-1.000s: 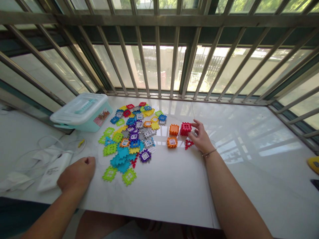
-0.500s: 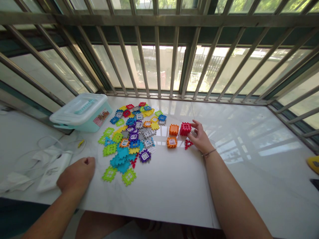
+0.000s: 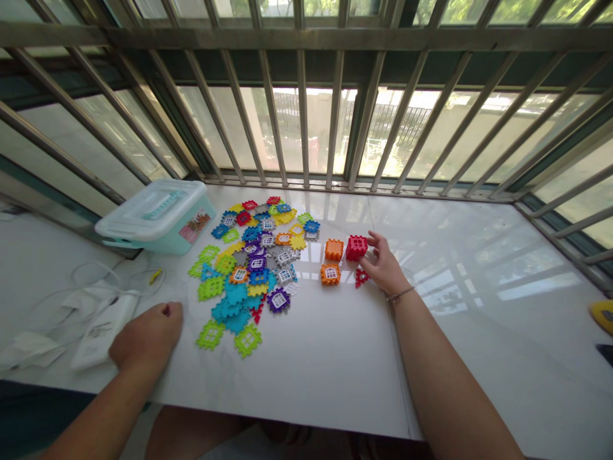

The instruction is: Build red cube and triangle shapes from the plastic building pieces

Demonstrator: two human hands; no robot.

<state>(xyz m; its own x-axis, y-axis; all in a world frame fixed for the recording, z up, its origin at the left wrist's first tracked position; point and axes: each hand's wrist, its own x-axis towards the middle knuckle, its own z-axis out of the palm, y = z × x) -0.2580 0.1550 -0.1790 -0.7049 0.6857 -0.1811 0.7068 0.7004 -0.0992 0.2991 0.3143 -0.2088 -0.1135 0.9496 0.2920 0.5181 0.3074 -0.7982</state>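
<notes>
My right hand reaches out over the white table and its fingers touch the right side of a red toy cube, curled around it. Two orange cubes stand just left of the red one, and a red triangle piece lies under my palm's edge. A heap of coloured interlocking tiles spreads to the left. My left hand rests as a loose fist on the table near the front edge, holding nothing I can see.
A pale blue lidded box stands at the back left. White cables and a white charger lie at the left edge. Metal window bars close the far side. A yellow object peeks in at the right edge.
</notes>
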